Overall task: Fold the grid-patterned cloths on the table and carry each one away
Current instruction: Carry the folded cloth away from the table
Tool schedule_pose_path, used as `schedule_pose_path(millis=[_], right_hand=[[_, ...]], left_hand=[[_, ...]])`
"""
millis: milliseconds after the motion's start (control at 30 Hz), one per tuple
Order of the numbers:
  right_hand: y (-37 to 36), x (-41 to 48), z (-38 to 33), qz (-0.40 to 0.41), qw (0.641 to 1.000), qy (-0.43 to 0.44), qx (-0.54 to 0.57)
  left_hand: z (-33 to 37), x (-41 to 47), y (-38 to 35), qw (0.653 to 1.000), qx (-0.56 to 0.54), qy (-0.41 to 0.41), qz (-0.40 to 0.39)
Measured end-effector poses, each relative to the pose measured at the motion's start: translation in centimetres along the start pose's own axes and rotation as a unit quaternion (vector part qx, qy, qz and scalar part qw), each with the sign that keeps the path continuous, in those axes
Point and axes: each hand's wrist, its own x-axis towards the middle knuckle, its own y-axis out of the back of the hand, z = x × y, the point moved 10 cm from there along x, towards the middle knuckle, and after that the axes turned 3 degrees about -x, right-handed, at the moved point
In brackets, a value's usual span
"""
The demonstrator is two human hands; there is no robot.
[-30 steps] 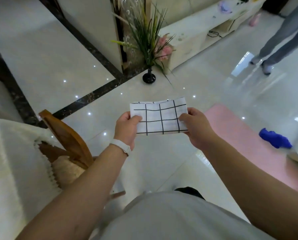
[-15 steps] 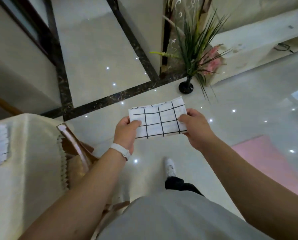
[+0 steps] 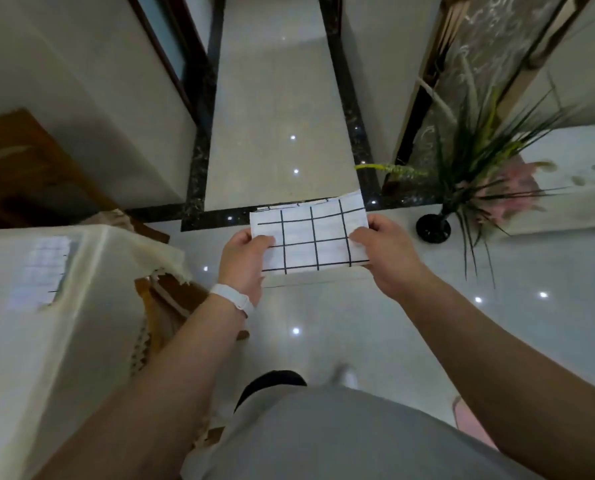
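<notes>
Grid-patterned cloths are seen in two places. At the far left, a flat grid-patterned cloth [image 3: 41, 271] is laid on the counter [image 3: 19, 375], which is draped with a cream tablecloth [image 3: 143, 251]. One fringed corner of the tablecloth hangs over the edge. A wooden chair [image 3: 175, 296] is tucked just beside that corner, and a second chair back [image 3: 29, 161] is seen behind the counter.

Toward the middle, the folded grid-patterned cloth [image 3: 310, 237] is held in the air above the glossy tiled floor [image 3: 323, 323], apart from the counter. It is folded into a small white rectangle crossed by black lines, with loose layers showing along its far edge. Its left end is pinched by the left grip [image 3: 242, 259], thumb on top and fingers hidden underneath. A white wristband [image 3: 232, 301] is worn on that wrist. Its right end is pinched the same way by the right grip [image 3: 389, 254].

Farther right, a black vase [image 3: 433, 228] holding long green blades and pink flowers is set on the floor near a decorated wall panel. An edge of a pink mat [image 3: 469, 420] is visible at the lower right.
</notes>
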Motion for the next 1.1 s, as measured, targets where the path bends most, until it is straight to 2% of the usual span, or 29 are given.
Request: schedule_pose_path(millis=[300,500,667,833,1100], right_hand=[[-8.1,6.7,-3.4,-0.069,0.997,-0.006,-0.033],[-13.4,13.1,-5.6,-0.07,0.994,-0.007,-0.078],[-19.6,18.9,-9.0,-0.062,0.991,-0.01,-0.122],[-28.5,23.0,-12.6,-0.107,0.983,0.005,-0.152],[-42.7,23.5,-14.3,-0.215,0.949,0.042,-0.225]], left_hand=[[3.6,5.7,3.7,0.996,-0.063,-0.002,0.058],[5.9,14.1,5.5,0.994,-0.091,0.012,0.066],[10.8,21.4,7.5,0.991,-0.098,0.003,0.088],[15.0,25.9,12.6,0.986,-0.121,-0.003,0.113],[17.5,27.9,23.9,0.96,-0.174,-0.025,0.218]])
